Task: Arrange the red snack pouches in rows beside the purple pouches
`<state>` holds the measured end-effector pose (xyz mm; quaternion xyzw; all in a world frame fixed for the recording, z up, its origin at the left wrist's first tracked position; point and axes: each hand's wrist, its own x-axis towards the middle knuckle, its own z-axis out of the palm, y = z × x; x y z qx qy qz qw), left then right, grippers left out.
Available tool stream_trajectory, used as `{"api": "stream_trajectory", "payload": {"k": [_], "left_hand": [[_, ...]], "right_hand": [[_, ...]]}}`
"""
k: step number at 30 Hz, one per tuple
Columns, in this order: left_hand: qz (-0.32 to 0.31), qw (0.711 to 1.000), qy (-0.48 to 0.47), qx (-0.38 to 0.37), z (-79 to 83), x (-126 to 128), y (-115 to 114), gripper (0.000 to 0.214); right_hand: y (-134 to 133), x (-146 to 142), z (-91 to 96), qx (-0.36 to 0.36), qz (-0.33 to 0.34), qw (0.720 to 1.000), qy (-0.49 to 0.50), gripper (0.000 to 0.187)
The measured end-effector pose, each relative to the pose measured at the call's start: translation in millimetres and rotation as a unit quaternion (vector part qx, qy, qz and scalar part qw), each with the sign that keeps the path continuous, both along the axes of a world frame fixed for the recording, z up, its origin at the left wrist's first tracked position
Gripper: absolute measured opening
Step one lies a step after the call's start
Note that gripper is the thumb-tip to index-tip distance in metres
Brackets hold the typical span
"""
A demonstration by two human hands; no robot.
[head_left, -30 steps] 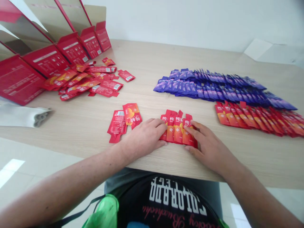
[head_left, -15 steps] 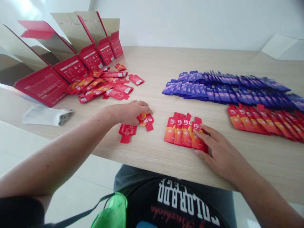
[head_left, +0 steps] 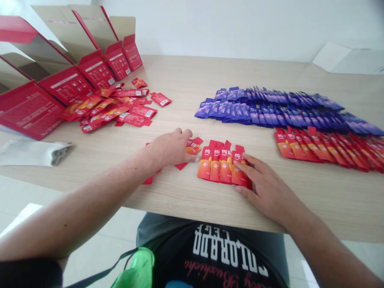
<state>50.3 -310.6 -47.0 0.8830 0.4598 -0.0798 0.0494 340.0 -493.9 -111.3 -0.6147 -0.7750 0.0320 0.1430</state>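
Sliding a loose red-and-orange foil sachet [head_left: 192, 146] under your flat left hand [head_left: 168, 149].
Its long axis runs toward the overlapped row of red-orange sachets [head_left: 222, 166] beside it near the table's front edge; your spread right hand [head_left: 264, 187] presses that row.

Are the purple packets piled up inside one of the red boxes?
No, the purple packets lie fanned out in rows on the bare table, well to the right of the open red boxes.

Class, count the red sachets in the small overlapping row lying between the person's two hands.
4 in the small row, side by side and overlapping, with the right hand resting on the rightmost. A separate sachet lies under the left hand; more may be hidden there.
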Motion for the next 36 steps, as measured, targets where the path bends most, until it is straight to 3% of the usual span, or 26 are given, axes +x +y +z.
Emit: {"api": "stream_trajectory", "payload": {"k": [6, 14, 18, 22, 25, 29, 36], "left_hand": [[0.023, 0.991, -0.098, -0.084, 2.3, -6, -12, 0.078], [-0.022, 0.98, -0.136, -0.141, 4.7, -9, -39, 0.07], [-0.018, 0.982, -0.15, -0.113, 14.0, -15, -37, 0.069], [0.011, 0.991, -0.128, -0.047, 31.3, -55, -14, 0.059], [-0.058, 0.997, -0.056, -0.019, 32.0, -94, 1, 0.06], [-0.137, 0.989, -0.001, -0.049, 15.9, -128, 6, 0.071], [-0.165, 0.986, -0.025, -0.009, 8.6, -115, -5, 0.05]], "right_hand": [[0, -1, 0.9, 0.009, 0.006, 1.0, -0.008, 0.062], [0, -1, 1.0, 0.011, 0.007, 1.0, -0.015, 0.061], [0, 0, 0.3, 0.012, 0.009, 1.0, -0.015, 0.061], [0, 1, -1.6, 0.016, 0.012, 1.0, -0.011, 0.06], [0, 2, -3.4, 0.022, 0.015, 1.0, -0.004, 0.059], [0, 3, -4.8, 0.027, 0.018, 0.999, -0.002, 0.06], [0, 4, -5.7, 0.03, 0.018, 0.999, -0.018, 0.061]]}}
